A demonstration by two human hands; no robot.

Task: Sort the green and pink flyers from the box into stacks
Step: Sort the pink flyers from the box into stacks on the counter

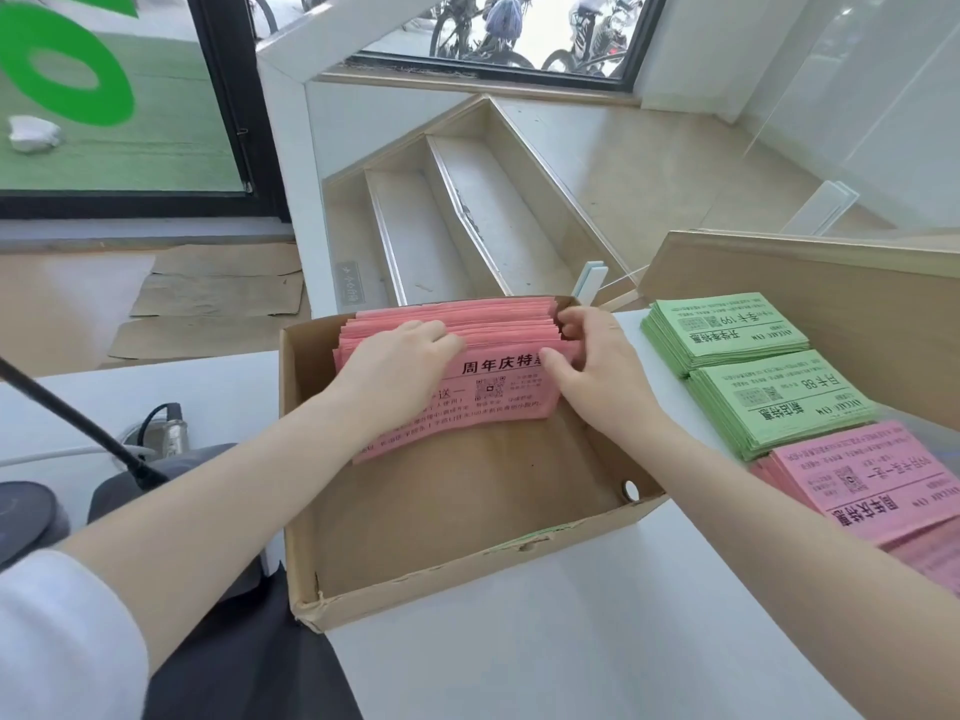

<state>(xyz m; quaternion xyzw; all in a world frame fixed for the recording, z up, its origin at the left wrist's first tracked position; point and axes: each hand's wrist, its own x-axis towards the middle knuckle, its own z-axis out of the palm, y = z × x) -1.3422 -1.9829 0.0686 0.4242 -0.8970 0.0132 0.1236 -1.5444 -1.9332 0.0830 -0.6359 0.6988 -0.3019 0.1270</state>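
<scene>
Pink flyers (pixel 467 356) are stood on edge at the far end of the cardboard box (pixel 467 579), the landmark here; no green ones are seen inside it. The bundle is pressed by the left hand (pixel 400 363), fingers laid flat over its top, and pinched at its right edge by the right hand (pixel 592 366). Just right of the box, two green stacks (pixel 748 371) and a pink stack (pixel 872 480) are laid. A modest batch should be separated, squared, and lifted clear of the wall.
</scene>
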